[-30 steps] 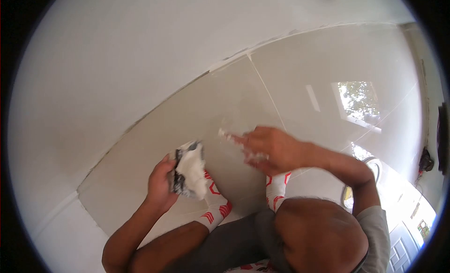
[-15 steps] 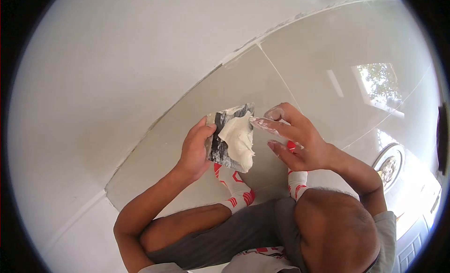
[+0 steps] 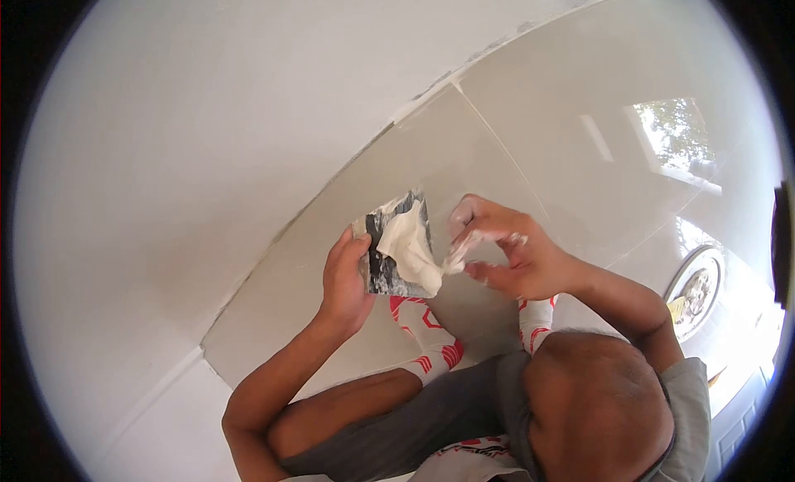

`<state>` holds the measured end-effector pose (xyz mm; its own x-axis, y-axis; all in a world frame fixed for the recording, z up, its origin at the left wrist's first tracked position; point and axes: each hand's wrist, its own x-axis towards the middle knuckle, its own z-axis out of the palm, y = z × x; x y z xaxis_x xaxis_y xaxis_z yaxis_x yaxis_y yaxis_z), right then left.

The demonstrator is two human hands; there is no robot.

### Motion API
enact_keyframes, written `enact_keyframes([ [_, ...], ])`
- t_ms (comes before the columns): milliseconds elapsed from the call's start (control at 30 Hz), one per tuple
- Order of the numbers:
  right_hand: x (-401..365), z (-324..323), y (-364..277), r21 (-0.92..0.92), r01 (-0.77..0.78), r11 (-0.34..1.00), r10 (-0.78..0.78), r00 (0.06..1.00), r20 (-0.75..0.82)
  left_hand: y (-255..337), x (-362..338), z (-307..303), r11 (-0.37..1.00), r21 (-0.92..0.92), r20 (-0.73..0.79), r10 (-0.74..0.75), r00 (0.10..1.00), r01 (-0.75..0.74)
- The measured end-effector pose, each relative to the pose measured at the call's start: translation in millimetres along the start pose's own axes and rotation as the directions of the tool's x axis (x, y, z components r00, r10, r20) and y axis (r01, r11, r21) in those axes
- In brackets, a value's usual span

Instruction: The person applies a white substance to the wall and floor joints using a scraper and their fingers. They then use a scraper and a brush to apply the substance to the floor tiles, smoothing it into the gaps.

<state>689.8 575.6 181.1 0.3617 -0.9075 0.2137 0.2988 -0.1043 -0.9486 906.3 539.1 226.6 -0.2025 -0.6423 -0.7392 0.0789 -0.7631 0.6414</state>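
Observation:
My left hand (image 3: 344, 279) grips the left edge of a small flat board (image 3: 381, 275), black and streaked with white, its thumb lying on the upper face. A thick mound of white putty (image 3: 410, 246) covers much of the board and reaches its lower right edge. At that edge is my right hand (image 3: 522, 254), its index finger and thumb bent towards each other around a dab of putty. White smears coat the right fingers. Whether the dab is still joined to the mound is hard to make out.
A pale wall (image 3: 166, 167) rises at the left, meeting the glossy tiled floor (image 3: 563, 134) along a rough joint. My knees and patterned socks (image 3: 426, 337) are below the board. A round container (image 3: 696, 291) with whitish contents stands on the right.
My right fingers have moved down along the board's right edge and curled inward, now carrying more putty. The mound's right side looks scraped back. The board has shifted slightly left.

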Motion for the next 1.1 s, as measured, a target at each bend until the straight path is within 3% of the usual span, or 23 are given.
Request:
enact_keyframes([
  [133,1.3,-11.9,6.7,0.078,-0.096,0.992,0.099,0.994,-0.048,1.1,1.6,-5.2,0.998,0.017,-0.048,0.056,0.997,-0.055],
  [200,1.6,-19.0,15.1,0.063,-0.137,0.989,0.145,0.98,-0.139,3.6,-1.1,0.8,0.993,0.04,-0.157,0.117,0.981,-0.112],
  [433,5.6,-34.6,43.2,0.121,-0.215,0.969,0.243,0.918,-0.314,3.2,-2.4,-6.3,0.912,0.312,-0.059,0.298,0.953,-0.266],
  [500,8.6,-43.5,58.3,-0.125,-0.268,0.955,0.193,0.884,-0.426,5.5,-6.3,-1.4,0.874,0.44,-0.165,0.303,0.939,-0.204],
  [533,11.0,-49.9,69.0,-0.259,-0.292,0.921,0.132,0.858,-0.496,-2.2,-5.0,-6.8,0.874,0.435,-0.133,0.299,0.945,-0.215],
  [600,16.9,-68.6,104.0,-0.514,-0.378,0.77,-0.026,0.786,-0.618,-22.7,0.2,-26.8,0.684,0.688,-0.211,0.509,0.834,-0.243],
  [633,21.7,-80.0,121.9,-0.615,-0.434,0.658,-0.12,0.746,-0.655,-19.0,0.6,-25.3,0.684,0.682,-0.186,0.504,0.843,-0.258],
  [700,36.8,-99.7,138.3,-0.644,-0.55,0.532,-0.171,0.675,-0.718,-4.9,-3.1,-19.4,0.973,0.193,-0.291,0.183,0.939,-0.13],
  [800,60.7,-125.9,149.8,-0.642,-0.627,0.442,-0.225,0.615,-0.756,0.1,-8.1,-16.2,0.979,0.156,-0.231,0.168,0.958,-0.133],
  [833,68.6,-133.2,151.3,-0.636,-0.635,0.439,-0.228,0.606,-0.762,1.3,-10.6,-12.1,0.984,0.134,-0.284,0.153,0.947,-0.119],
  [900,80.3,-145.7,150.4,-0.564,-0.728,0.389,-0.239,0.511,-0.825,1.0,-12.7,-19.9,0.983,0.143,-0.272,0.148,0.951,-0.113],
  [1033,87.9,-153.1,150.9,-0.553,-0.751,0.36,-0.289,0.474,-0.832,0.8,-19.8,-27.4,0.984,0.134,-0.318,0.151,0.936,-0.114],
  [1100,93.4,-151.2,153.7,-0.545,-0.789,0.285,-0.328,0.454,-0.828,-0.8,-21.8,-30.2,0.986,0.131,-0.348,0.144,0.926,-0.104],
])
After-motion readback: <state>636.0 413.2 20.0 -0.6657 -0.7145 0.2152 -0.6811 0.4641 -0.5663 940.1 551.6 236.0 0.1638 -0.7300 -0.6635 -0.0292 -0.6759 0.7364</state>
